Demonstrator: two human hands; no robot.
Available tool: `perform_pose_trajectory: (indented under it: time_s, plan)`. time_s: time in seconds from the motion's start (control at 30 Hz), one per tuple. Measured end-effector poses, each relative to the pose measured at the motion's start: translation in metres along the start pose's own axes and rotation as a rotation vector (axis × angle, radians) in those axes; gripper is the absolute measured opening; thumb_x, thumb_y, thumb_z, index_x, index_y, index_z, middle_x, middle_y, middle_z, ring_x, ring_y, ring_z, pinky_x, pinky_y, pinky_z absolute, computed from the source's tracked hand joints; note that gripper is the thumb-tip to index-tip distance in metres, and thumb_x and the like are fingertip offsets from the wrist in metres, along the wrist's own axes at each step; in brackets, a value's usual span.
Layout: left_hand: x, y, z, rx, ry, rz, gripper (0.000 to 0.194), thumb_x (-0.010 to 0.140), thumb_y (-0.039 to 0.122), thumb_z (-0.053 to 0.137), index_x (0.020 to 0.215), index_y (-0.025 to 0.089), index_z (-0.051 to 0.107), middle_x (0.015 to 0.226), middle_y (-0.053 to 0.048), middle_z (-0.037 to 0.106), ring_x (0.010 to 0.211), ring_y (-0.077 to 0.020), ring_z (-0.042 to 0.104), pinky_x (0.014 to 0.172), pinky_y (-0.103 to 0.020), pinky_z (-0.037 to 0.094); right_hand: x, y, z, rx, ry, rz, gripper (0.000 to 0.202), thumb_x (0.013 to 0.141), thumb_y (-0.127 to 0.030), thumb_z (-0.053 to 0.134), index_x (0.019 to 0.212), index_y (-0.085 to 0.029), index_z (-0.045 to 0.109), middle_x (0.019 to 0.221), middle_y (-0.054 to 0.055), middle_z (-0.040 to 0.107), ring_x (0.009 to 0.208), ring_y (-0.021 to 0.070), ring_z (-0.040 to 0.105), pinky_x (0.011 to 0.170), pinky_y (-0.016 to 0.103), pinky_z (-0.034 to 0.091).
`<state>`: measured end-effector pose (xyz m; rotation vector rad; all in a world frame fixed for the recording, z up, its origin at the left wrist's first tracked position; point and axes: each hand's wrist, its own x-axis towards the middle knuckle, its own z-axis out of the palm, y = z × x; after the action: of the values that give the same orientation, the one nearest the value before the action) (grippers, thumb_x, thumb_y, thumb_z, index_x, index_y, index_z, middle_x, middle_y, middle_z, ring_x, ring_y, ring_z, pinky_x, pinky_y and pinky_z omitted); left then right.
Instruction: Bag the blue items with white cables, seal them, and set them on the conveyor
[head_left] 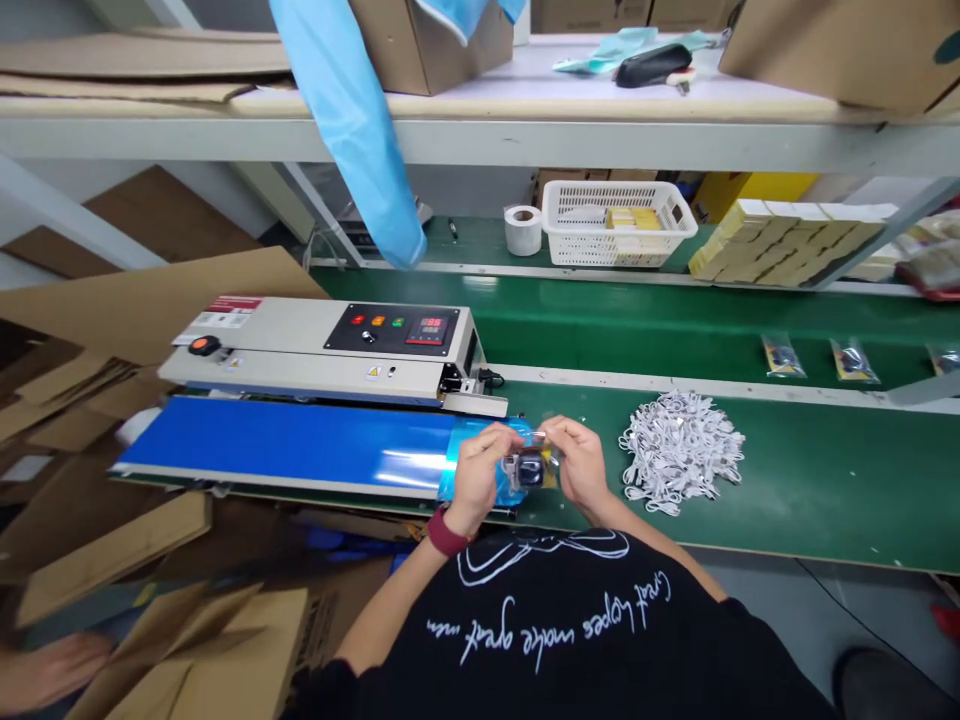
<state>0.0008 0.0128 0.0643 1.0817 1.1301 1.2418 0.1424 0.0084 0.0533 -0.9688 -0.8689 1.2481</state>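
Note:
A small clear plastic bag with a dark item and a bit of yellow inside hangs between my hands. My left hand, with a red band at the wrist, pinches the bag's upper left edge. The upper right edge is pinched by my right hand. Both hands are over the right end of the blue conveyor belt, where light-blue film covers it. Behind the belt stands a beige sealing machine with a lit red display. To the right of my right hand lies a pile of white cables.
Bagged items lie on the green belt at the right. Behind are a white basket, a label roll and stacked papers. A blue sleeve hangs from the shelf. Another person's hand is by cardboard, lower left.

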Motion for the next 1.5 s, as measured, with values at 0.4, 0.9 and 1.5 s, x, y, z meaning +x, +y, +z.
perform_pose_trajectory:
  time_s: [0.4,0.9,1.5]
  plan:
    - [0.009,-0.019,-0.036,-0.339,0.149,-0.372,0.042,0.067,0.051,0.072,0.074,0.009,0.069,0.068,-0.009,0.068,0.067,-0.0200,0.065,0.063,-0.029,0.050,0.006,0.039,0.038,-0.149,0.144,-0.025,0.024,0.078,-0.029,0.055,0.057,-0.018,0.055,0.058,-0.002,0.055,0.057,0.0121,0.049,0.058,0.025,0.040]
    - [0.006,-0.040,-0.101,-0.253,-0.174,-0.555,0.039,0.069,0.037,0.074,0.096,0.011,0.062,0.067,-0.002,0.062,0.048,-0.0117,0.055,0.033,-0.019,0.039,0.026,0.079,0.060,-0.084,0.239,0.299,0.035,0.067,-0.048,0.065,0.058,-0.016,0.057,0.053,-0.001,0.056,0.042,0.0080,0.044,0.037,0.020,0.034]
    - [0.039,-0.053,-0.144,-0.258,-0.075,-0.558,0.038,0.068,0.028,0.073,0.099,0.009,0.064,0.065,-0.004,0.065,0.043,-0.0128,0.055,0.029,-0.021,0.040,0.006,0.087,0.039,-0.122,0.137,0.420,0.027,0.068,-0.042,0.063,0.070,-0.016,0.058,0.061,0.000,0.061,0.047,0.0089,0.054,0.040,0.018,0.039]
